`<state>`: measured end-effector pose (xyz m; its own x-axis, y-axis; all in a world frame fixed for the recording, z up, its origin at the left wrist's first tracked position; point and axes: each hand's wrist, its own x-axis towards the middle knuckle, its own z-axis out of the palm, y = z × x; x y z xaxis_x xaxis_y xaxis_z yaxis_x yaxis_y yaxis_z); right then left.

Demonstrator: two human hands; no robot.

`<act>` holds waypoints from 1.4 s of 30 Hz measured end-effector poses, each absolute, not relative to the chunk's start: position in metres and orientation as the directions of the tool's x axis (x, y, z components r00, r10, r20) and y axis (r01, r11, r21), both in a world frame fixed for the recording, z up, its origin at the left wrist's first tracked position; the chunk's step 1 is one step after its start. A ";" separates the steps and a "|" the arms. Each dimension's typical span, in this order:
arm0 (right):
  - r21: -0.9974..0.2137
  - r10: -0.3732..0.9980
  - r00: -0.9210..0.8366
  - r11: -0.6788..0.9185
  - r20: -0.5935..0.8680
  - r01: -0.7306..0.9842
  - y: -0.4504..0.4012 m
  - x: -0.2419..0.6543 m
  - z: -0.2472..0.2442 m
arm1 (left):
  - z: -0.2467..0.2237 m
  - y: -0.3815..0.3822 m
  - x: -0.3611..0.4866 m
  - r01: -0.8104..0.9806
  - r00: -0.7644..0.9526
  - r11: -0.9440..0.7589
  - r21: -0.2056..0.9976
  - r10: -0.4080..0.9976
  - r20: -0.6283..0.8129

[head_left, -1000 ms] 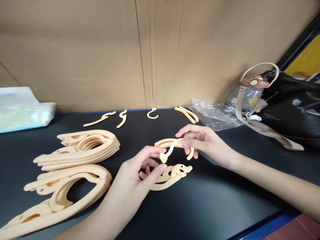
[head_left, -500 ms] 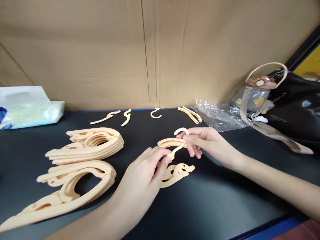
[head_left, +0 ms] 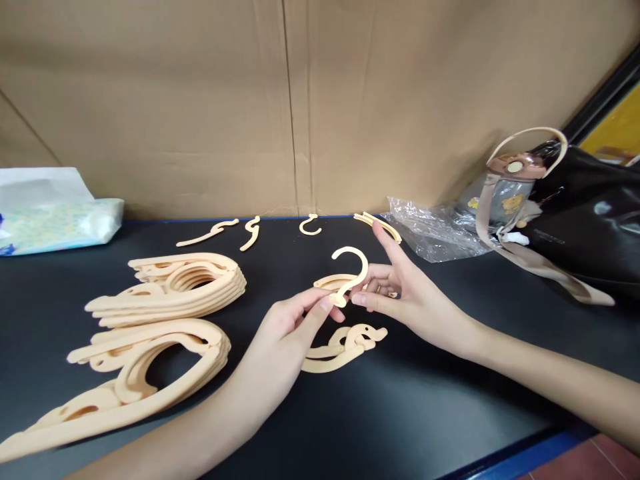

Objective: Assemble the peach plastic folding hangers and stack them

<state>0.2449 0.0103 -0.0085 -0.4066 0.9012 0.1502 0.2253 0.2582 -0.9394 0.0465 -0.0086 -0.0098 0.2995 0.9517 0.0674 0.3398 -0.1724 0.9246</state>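
Note:
A cream hanger hook [head_left: 364,268] stands upright, its base pinched between the thumb and fingers of my left hand [head_left: 287,347]. Close by on the right is my right hand [head_left: 413,290], index finger stretched out and thumb apart from it. Its bent fingers are beside the hook's stem; whether they touch it I cannot tell. Behind the hook, a curved hanger arm [head_left: 327,281] lies partly hidden by my hands. Below, cream pieces with a duck-head-like end [head_left: 367,331] rest on the black table [head_left: 425,407], partly covered by my left hand.
Two stacks of folded cream hangers, a rear stack [head_left: 225,287] and a front stack [head_left: 200,373], lie left. Along the back are loose arms [head_left: 210,233], another hook [head_left: 310,232] and clear plastic [head_left: 425,233]. A bottle [head_left: 515,180] and black bag [head_left: 590,220] stand right; a tissue pack [head_left: 60,227] left.
My right hand has let go of the hook's curved end, and its index finger now stretches upward. The hook has turned more upright in my left hand.

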 end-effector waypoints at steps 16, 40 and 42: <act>-0.913 0.933 -0.307 0.280 0.187 0.297 0.045 0.272 -0.005 | -0.025 -0.014 0.030 0.725 0.545 -0.670 0.158 0.698 0.464; -0.492 0.865 -0.434 0.501 0.253 0.712 0.037 0.275 -0.003 | -0.028 -0.009 0.029 0.783 0.548 -0.622 0.029 0.711 0.441; -0.503 0.847 -0.467 0.528 0.255 0.684 0.035 0.273 -0.001 | -0.029 -0.009 0.028 0.774 0.534 -0.626 0.097 0.727 0.431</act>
